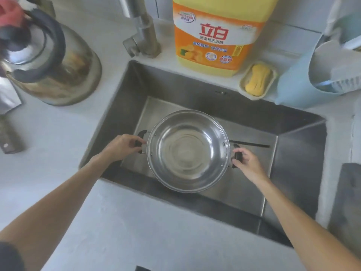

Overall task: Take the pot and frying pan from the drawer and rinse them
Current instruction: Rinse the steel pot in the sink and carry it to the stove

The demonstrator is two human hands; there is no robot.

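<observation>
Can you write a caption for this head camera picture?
Left hand and right hand hold a steel pot by its handles over the sink.

Both hands [125, 146] [247, 163] forward, fingers curled

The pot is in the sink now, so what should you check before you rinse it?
1. Left hand grips a pot handle: ok.
2. Right hand grips the other handle: ok.
3. Pot is over the sink, open side up: ok.
4. Pot sits under the faucet spout: cannot tell, the spout is out of view.
5. Water is running: not ok, none seen.
6. Frying pan is ready nearby: cannot tell, not in view.
</observation>
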